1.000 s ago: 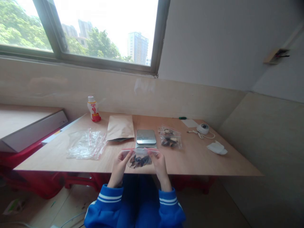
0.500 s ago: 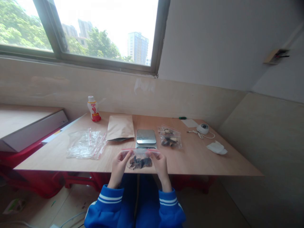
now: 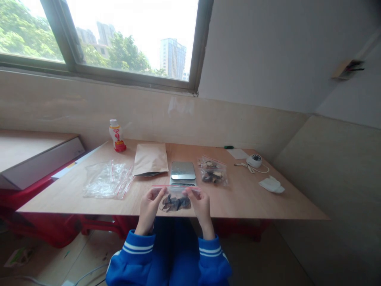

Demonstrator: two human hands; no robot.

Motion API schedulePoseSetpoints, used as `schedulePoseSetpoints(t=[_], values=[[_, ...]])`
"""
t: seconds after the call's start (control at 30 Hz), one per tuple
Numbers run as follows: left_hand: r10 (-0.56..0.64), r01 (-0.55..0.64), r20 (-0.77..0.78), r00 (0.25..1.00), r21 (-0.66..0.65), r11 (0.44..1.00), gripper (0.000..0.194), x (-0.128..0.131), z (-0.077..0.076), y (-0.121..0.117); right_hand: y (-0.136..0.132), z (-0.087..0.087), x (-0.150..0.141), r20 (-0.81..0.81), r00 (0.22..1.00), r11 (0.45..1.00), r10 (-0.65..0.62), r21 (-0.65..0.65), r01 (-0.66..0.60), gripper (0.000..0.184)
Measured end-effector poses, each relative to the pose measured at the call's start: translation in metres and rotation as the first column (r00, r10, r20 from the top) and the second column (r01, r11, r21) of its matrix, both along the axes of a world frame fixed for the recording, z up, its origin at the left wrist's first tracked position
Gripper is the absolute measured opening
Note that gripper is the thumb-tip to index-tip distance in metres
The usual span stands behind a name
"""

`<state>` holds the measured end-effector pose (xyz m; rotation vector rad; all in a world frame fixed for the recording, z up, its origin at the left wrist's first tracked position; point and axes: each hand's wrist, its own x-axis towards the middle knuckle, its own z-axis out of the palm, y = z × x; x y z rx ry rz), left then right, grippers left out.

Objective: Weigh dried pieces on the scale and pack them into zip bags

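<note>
clear zip bag [image 3: 175, 194] sits between the two hands, with its red-edged mouth held up at both sides and a few dark dried pieces [image 3: 175, 203] gathered in its bottom. the fingers [image 3: 156, 194] of the left hand [image 3: 148, 210] and the right hand [image 3: 202, 210] are closed narrowly on the plastic, one hand at each side of the mouth, with the bag spanning the gap between them. the bag is over the near part of the desk [image 3: 244, 200], though i cannot tell whether its bottom touches the wood.

just past the fingers is a digital kitchen scale [image 3: 183, 171], its steel top bare. beyond the right hand, a second zip bag [image 3: 213, 171] lies flat, holding dark and pale pieces. past the left hand are a kraft paper bag [image 3: 150, 159] and a heap of empty clear zip bags [image 3: 107, 181], with a small plastic bottle [image 3: 117, 136] standing farther off. well to the right of the fingers are a round white device [image 3: 254, 160] with a thin cable [image 3: 253, 169] and a crumpled white tissue [image 3: 271, 185]. blue striped sleeves [image 3: 137, 248] cover both forearms just behind the hands.
</note>
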<state>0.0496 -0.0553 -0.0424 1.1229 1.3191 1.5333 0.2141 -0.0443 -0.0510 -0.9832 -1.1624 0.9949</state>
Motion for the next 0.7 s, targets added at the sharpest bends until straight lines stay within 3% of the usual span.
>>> schedulePoseSetpoints(t=[0.27, 0.37, 0.57, 0.7], values=[[0.038, -0.037, -0.034, 0.999, 0.017, 0.999, 0.033, 0.005, 0.001, -0.001, -0.004, 0.002, -0.007, 0.009, 0.997, 0.997, -0.073, -0.007, 0.073, 0.023], [-0.004, 0.003, 0.013, 1.0, 0.021, 1.0, 0.033, 0.0, -0.001, -0.002, -0.004, 0.004, -0.006, -0.009, 0.997, 0.996, -0.078, 0.036, 0.079, 0.023], [-0.207, 0.205, 0.014, 0.978, 0.087, 0.975, 0.027, -0.009, 0.004, -0.011, -0.008, 0.008, 0.005, -0.013, 0.982, 0.98, 0.19, 0.07, -0.189, 0.022], [-0.157, 0.159, -0.029, 0.987, 0.076, 0.984, 0.023, -0.003, 0.013, -0.012, -0.007, 0.007, 0.007, 0.058, 0.985, 0.987, 0.161, 0.002, -0.162, 0.021]])
